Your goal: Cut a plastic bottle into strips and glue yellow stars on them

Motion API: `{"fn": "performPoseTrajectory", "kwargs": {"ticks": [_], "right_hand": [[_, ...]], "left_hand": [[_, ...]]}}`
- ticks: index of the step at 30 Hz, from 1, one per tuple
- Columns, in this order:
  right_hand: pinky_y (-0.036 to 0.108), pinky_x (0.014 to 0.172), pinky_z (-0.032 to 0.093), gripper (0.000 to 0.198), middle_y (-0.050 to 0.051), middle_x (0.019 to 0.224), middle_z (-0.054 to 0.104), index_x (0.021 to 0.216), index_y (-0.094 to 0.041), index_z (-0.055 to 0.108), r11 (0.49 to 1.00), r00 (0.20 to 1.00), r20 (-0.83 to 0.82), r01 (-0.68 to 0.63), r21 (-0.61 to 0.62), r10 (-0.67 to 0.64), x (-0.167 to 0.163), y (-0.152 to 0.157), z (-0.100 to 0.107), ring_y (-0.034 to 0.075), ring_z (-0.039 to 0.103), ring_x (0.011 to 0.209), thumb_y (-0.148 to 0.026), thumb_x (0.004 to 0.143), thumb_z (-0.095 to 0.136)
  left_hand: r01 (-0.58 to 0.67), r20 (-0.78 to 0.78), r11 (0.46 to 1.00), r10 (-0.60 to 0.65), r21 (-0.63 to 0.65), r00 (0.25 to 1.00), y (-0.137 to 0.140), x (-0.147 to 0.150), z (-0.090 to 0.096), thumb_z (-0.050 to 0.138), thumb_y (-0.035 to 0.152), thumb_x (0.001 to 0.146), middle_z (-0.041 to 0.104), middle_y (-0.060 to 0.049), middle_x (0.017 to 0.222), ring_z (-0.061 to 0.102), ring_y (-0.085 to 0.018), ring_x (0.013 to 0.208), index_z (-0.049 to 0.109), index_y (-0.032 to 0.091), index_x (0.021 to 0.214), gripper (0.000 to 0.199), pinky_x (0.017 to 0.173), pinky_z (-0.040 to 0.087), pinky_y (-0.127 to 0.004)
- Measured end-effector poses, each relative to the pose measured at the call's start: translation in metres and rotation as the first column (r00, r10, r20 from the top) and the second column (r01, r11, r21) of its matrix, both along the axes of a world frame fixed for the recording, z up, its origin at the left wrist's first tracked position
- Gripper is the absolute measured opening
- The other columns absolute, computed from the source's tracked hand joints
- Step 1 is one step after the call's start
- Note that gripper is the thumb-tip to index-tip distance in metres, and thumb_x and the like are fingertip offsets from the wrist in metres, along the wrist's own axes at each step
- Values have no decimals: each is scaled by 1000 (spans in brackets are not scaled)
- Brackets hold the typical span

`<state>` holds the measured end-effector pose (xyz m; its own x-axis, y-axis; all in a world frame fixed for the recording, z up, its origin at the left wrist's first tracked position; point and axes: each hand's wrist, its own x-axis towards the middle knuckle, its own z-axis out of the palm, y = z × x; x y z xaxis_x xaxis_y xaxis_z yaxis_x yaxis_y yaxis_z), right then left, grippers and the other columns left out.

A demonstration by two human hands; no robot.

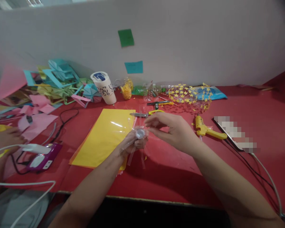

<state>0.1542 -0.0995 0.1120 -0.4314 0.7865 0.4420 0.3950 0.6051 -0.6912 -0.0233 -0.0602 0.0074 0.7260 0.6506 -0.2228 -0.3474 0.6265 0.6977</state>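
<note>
My left hand (136, 142) is closed around a clear plastic bottle piece cut into strips that fan outward. The round whitish middle (140, 134) of the bottle piece faces up at me. Just right of it, my right hand (172, 128) hovers with curved fingers, thumb and forefinger apart; nothing shows between them. Its fingertips are close to the clear strips, and whether they touch is hard to see. Beyond the hands lie scissors (142, 115) with yellow handles, partly over a stack of yellow paper (104, 136).
A yellow glue gun (210, 130) and a phone (232, 133) with cables lie right. Left are a purple power strip (46, 158), a white cup (104, 88), folded paper shapes (59, 76) and another person's hand (7, 139). A yellow-starred plastic piece (188, 95) sits behind.
</note>
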Motion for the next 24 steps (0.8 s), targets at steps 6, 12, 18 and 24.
{"fn": "performPoseTrajectory", "kwargs": {"ticks": [6,12,18,24], "right_hand": [[24,72,53,21,2,93,71,99,-19,62,999,998,-42,43,-12,-43,2,-2,3,11,67,79,-11,83,52],[27,67,53,9,1,82,70,88,-21,65,991,991,-13,131,14,-131,17,-2,14,13,64,72,-18,85,56],[28,67,51,8,3,83,71,81,-20,64,997,988,135,80,-13,-77,25,1,16,14,64,72,-18,83,56],[27,67,50,8,2,82,70,86,-20,63,996,976,201,90,-5,-87,17,2,8,14,64,72,-17,83,56]], "left_hand": [[9,-35,999,-10,-32,999,1,1,4,58,31,79,31,7,38,17,-2,31,50,14,55,31,33,18,-14],[39,-54,996,-43,-84,998,3,4,13,50,35,81,29,7,34,18,-4,28,49,15,53,34,31,19,-14],[-105,-76,983,94,-153,993,4,6,13,55,29,74,38,5,39,23,-4,29,48,15,54,25,30,20,-15],[-140,-92,974,125,-178,988,5,7,11,53,23,73,41,4,44,28,-4,31,51,14,60,17,31,21,-13]]}}
